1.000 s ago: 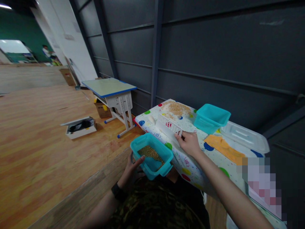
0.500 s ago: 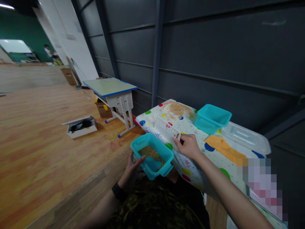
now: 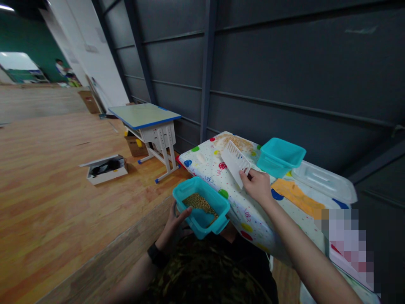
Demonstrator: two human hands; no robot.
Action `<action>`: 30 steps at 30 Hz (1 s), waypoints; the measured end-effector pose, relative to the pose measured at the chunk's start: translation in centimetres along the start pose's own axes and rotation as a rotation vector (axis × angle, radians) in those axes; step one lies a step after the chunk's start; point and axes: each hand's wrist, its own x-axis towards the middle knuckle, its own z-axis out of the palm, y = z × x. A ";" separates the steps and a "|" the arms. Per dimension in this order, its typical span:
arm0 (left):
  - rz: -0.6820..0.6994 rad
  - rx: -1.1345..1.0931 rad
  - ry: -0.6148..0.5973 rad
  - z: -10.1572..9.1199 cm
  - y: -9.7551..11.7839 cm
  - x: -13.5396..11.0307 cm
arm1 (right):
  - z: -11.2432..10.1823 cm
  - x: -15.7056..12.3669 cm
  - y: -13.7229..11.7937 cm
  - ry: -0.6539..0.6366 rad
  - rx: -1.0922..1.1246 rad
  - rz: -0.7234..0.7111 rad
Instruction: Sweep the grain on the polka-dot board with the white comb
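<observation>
My left hand (image 3: 175,223) grips the near left wall of a turquoise plastic tub (image 3: 221,202), thumb over the rim. Small tan beans (image 3: 201,202) lie in the tub, which I hold beside the table's front edge. Pinched in my right hand (image 3: 257,185) is a white plastic piece with a row of slots (image 3: 236,162), tilted above the patterned tablecloth (image 3: 205,162). Beyond it a loose heap of beans and finer tan bits (image 3: 240,142) is spread at the table's far corner, partly hidden by the slotted piece.
A second turquoise tub (image 3: 280,158) stands at the table's back, with a clear lid (image 3: 325,181) and an orange cloth (image 3: 297,198) to its right. A dark panelled wall (image 3: 284,63) rises behind. To the left are a small desk (image 3: 145,115) and an open white box (image 3: 107,171).
My right hand has moved slightly right and away from me, tilting the slotted white piece and bringing it nearer the heap. The tub in my left hand stays almost in place.
</observation>
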 end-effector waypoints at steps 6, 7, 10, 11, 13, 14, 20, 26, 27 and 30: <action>-0.007 0.006 0.044 0.2 0.3 -0.3 | 0.5 0.1 -0.5 -0.142 -0.114 0.020; -0.004 0.007 0.049 0.2 0.4 -0.4 | 0.5 0.1 -0.7 -0.153 -0.133 0.023; 0.007 0.008 0.060 0.2 0.6 -0.4 | 0.5 0.1 -1.1 -0.174 -0.173 0.035; 0.007 0.011 0.061 0.3 0.7 -0.5 | 0.5 0.1 -1.1 -0.183 -0.177 0.033; 0.004 0.027 0.062 0.3 0.9 -0.5 | 0.4 0.1 -1.1 -0.198 -0.168 0.021; 0.002 0.036 0.063 0.3 1.0 -0.5 | 0.3 0.2 -1.0 -0.200 -0.160 0.014; 0.002 0.057 0.093 0.2 1.3 -0.6 | 0.5 0.4 -0.6 -0.143 -0.155 0.018; -0.003 0.038 0.059 0.2 1.4 -0.7 | 0.5 0.3 -0.4 -0.128 -0.089 -0.021; -0.002 0.036 0.062 0.2 1.4 -0.7 | 0.5 0.3 -0.4 -0.126 -0.084 -0.019; -0.004 0.048 0.069 0.2 1.4 -0.7 | 0.6 0.3 -0.4 -0.130 -0.072 -0.014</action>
